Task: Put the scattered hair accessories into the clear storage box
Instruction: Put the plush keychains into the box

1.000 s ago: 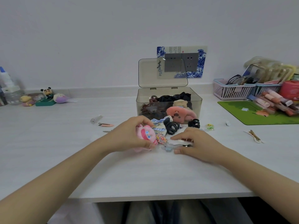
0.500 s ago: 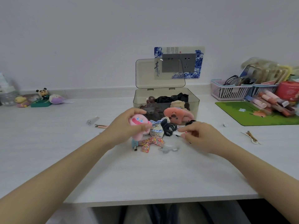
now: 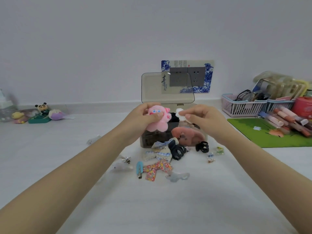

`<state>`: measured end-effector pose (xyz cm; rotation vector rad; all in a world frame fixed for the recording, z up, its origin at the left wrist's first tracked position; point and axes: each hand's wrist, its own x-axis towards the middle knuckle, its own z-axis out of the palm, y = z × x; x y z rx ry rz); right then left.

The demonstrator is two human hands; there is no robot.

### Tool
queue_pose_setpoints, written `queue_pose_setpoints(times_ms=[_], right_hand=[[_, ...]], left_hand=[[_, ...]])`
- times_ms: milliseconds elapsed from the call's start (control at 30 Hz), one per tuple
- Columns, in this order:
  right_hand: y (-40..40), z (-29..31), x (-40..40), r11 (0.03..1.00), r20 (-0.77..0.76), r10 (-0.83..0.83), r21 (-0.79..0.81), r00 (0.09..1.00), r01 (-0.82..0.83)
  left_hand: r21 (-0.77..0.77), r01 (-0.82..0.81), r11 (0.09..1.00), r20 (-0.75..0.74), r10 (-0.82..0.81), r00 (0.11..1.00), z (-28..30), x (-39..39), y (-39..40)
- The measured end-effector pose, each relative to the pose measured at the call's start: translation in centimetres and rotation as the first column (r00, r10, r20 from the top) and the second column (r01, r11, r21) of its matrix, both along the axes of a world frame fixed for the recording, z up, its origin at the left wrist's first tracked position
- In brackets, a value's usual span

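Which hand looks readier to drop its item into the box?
Probably the right hand: its small white piece hangs over the clear storage box. The left hand holds the pink plush clip by the front wall.

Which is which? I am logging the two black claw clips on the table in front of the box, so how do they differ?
The larger black claw clip lies nearer the middle, touching the blue-checked fabric bow; the smaller black claw clip lies to its right, apart from the bow. The larger looks dark navy-black and matte, the smaller glossier black. Both rest on the table just outside the clear storage box, not yet put in.
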<state>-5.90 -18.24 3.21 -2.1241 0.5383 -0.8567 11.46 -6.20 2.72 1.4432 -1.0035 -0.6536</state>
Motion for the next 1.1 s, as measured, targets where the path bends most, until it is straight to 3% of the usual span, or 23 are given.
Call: queue_pose_setpoints(times_ms=[233,367,500,600,767,933,1100], right_hand=[[-6.9,1.8,5.4,0.986,-0.209,-0.144,-0.118,0.967,0.121],[-9.6,1.5,8.6,0.982,-0.33,-0.125,-0.173,0.936,0.07],[-11.2,1.1,11.1,0.981,-0.433,-0.125,-0.189,0.893,0.046],[-12.1,1.4,11.2,0.975,-0.417,-0.185,-0.194,0.89,0.111],[-13.5,2.0,10.1,0.939,-0.453,-0.298,-0.296,0.84,0.174],[-13.9,2.0,9.1,0.958,-0.45,-0.252,-0.239,0.857,0.156],[-13.6,1.8,8.7,0.968,-0.437,-0.211,-0.217,0.875,0.125]], left_hand=[[-0.03,-0.234,0.972,0.074,0.236,0.969,1.7,4.3,-8.0],[0.027,-0.266,0.964,0.182,0.257,0.949,1.5,6.6,-10.8],[0.1,-0.247,0.964,0.431,0.181,0.884,0.7,7.7,-13.0],[0.106,-0.206,0.973,0.518,0.122,0.847,0.4,7.8,-14.1],[0.154,-0.135,0.979,0.559,0.026,0.829,1.1,7.6,-15.9],[0.259,-0.057,0.964,0.621,-0.121,0.774,0.8,6.4,-16.5],[0.417,0.003,0.909,0.544,-0.253,0.8,1.2,6.1,-16.1]])
